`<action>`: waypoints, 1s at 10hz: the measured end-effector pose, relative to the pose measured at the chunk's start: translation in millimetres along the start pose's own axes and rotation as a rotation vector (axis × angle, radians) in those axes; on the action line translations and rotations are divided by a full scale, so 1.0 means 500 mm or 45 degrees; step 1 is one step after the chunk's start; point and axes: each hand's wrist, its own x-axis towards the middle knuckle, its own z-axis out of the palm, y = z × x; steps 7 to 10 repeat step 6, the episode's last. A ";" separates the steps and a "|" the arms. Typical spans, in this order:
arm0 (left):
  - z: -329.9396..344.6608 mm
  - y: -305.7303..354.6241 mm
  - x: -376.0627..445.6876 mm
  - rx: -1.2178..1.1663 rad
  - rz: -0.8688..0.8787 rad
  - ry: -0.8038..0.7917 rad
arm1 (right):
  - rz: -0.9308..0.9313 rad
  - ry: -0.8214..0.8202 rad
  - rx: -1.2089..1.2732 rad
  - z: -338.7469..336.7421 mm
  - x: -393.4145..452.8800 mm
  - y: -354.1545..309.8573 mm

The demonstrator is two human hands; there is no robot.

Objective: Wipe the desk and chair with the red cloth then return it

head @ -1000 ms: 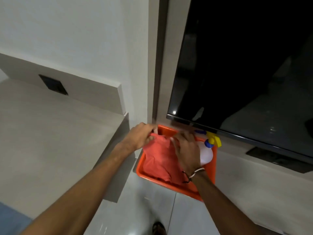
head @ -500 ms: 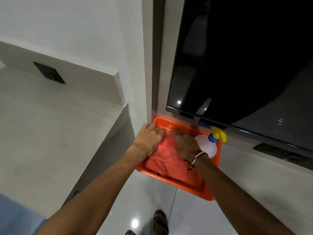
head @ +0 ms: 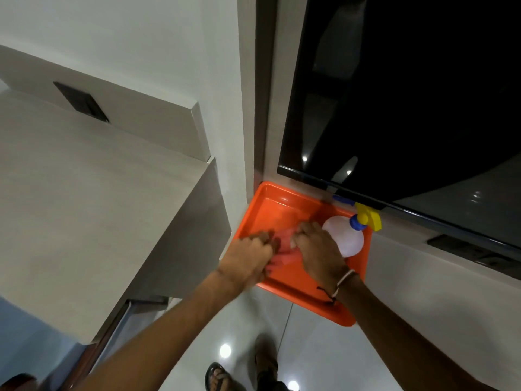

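The red cloth (head: 285,251) lies bunched in the orange tray (head: 270,203), mostly covered by both hands. My left hand (head: 248,259) grips its left side, fingers curled over the fabric. On the cloth's right side, next to the spray bottle, my right hand (head: 317,248) presses down and holds it. The pale desk (head: 84,193) fills the left of the view, its end panel close to the tray. No chair is in view.
A white spray bottle (head: 345,239) with a blue and yellow nozzle lies in the tray's right part. A large dark TV screen (head: 408,94) hangs just above the tray. Glossy floor tiles (head: 310,348) and my sandalled feet (head: 217,376) are below.
The cloth, spread across the tray a second ago, is now gathered into a small bundle between my hands. Both hands have drawn together. The view has tilted downward.
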 end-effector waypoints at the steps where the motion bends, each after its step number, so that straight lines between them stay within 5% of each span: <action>1: 0.030 0.017 -0.001 -0.015 0.018 -0.080 | 0.109 -0.048 0.182 0.041 -0.043 -0.009; 3: 0.035 0.015 0.035 0.080 -0.162 -0.194 | 0.221 -0.212 0.235 0.077 -0.014 -0.059; 5: 0.038 0.018 0.042 -0.015 -0.375 0.108 | -0.113 -0.129 0.368 0.042 0.098 -0.051; 10: 0.037 0.030 0.019 0.006 -0.400 0.187 | -0.169 -0.062 0.336 0.028 0.104 -0.052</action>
